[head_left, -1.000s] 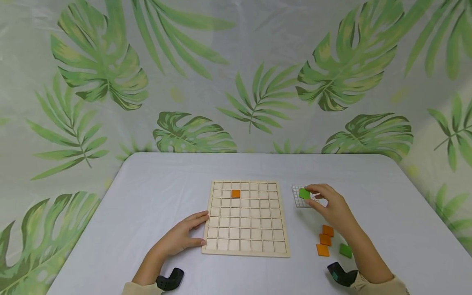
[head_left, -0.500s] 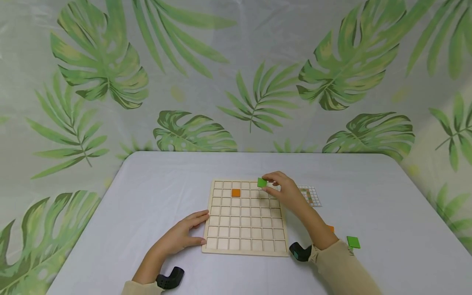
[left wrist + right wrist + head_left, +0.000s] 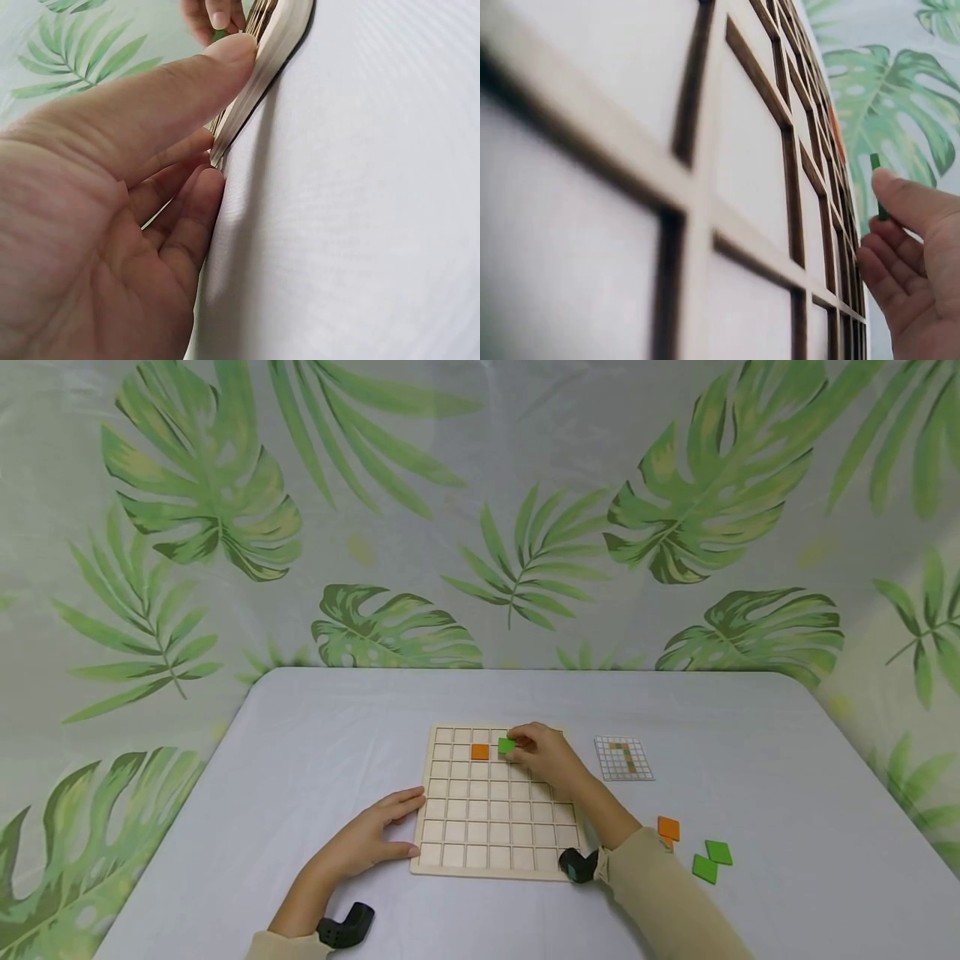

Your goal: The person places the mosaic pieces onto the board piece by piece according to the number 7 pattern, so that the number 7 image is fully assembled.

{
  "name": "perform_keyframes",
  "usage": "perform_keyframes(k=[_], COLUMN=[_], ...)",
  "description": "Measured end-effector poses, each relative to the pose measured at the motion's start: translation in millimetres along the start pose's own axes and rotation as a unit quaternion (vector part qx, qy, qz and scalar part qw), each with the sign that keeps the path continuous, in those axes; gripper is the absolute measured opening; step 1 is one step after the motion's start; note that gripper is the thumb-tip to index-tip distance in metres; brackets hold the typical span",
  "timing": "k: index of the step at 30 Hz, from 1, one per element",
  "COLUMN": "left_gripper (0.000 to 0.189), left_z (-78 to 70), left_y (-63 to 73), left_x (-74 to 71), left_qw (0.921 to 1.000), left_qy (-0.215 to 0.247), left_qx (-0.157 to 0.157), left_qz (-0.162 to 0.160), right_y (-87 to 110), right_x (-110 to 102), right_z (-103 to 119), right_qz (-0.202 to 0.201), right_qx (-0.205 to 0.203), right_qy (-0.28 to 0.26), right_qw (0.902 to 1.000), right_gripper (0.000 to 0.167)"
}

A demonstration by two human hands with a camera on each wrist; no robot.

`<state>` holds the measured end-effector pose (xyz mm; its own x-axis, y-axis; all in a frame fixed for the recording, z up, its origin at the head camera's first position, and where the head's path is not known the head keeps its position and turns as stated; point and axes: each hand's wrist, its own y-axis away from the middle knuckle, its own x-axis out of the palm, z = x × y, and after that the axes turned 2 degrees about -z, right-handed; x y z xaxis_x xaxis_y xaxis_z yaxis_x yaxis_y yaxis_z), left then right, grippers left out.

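A wooden grid board (image 3: pixel 487 814) lies on the table, with an orange square tile (image 3: pixel 480 752) in a cell of its second row. My right hand (image 3: pixel 551 758) is over the board's upper part and pinches a green square tile (image 3: pixel 506 746) between thumb and fingers. That tile is just right of the orange one; the right wrist view shows the green tile (image 3: pixel 877 176) edge-on, apart from the board. With its thumb and fingertips, my left hand (image 3: pixel 375 837) touches the board's left edge. The left wrist view shows this hand (image 3: pixel 142 172) with the thumb against the wooden rim (image 3: pixel 266 71).
Right of the board lies a small pattern card (image 3: pixel 625 758) printed with a grid and coloured squares. Orange tiles (image 3: pixel 668 828), partly behind the right sleeve, and two loose green tiles (image 3: pixel 705 869) lie nearer the front right. A leaf-patterned cloth (image 3: pixel 525 560) hangs behind the table.
My right hand has carried the green tile leftward from above the pattern card to over the board, beside the orange tile. My left hand has stayed at the board's edge.
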<state>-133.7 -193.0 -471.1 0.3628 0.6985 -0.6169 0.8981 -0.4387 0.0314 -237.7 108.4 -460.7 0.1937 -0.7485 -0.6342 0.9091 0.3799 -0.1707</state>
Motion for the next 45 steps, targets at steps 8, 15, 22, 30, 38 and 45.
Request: perform_keyframes(k=[8, 15, 22, 30, 38, 45], left_gripper=[0.073, 0.073, 0.073, 0.073, 0.073, 0.073], left_z=[-1.2, -1.7, -1.3, 0.4, -0.6, 0.4], left_y=[0.0, 0.1, -0.1, 0.0, -0.3, -0.6], left_x=[-0.4, -0.4, -1.0, -0.7, -1.3, -0.7], left_qw=[1.0000, 1.0000, 0.9999, 1.0000, 0.9999, 0.9999], left_qy=[0.003, 0.007, 0.011, 0.006, 0.011, 0.014], left_qx=[-0.001, -0.002, -0.001, 0.005, 0.001, 0.002], left_qz=[0.002, 0.004, 0.004, 0.003, 0.006, 0.006], right_y=[-2.3, -4.1, -3.0, 6.8, 39.2, 84.4], right_x=[6.8, 7.9, 6.2, -12.7, -52.5, -80.6], right_z=[-5.0, -2.4, 0.6, 12.0, 17.3, 9.3], right_qz=[0.005, 0.025, 0.038, 0.027, 0.004, -0.022], right_qx=[-0.004, -0.008, 0.001, 0.017, -0.024, -0.041], right_qy=[0.023, 0.034, 0.040, -0.008, 0.003, 0.063], right_qw=[0.9997, 0.9991, 0.9985, 0.9995, 0.9997, 0.9969], right_gripper=[0.027, 0.027, 0.035, 0.054, 0.058, 0.060])
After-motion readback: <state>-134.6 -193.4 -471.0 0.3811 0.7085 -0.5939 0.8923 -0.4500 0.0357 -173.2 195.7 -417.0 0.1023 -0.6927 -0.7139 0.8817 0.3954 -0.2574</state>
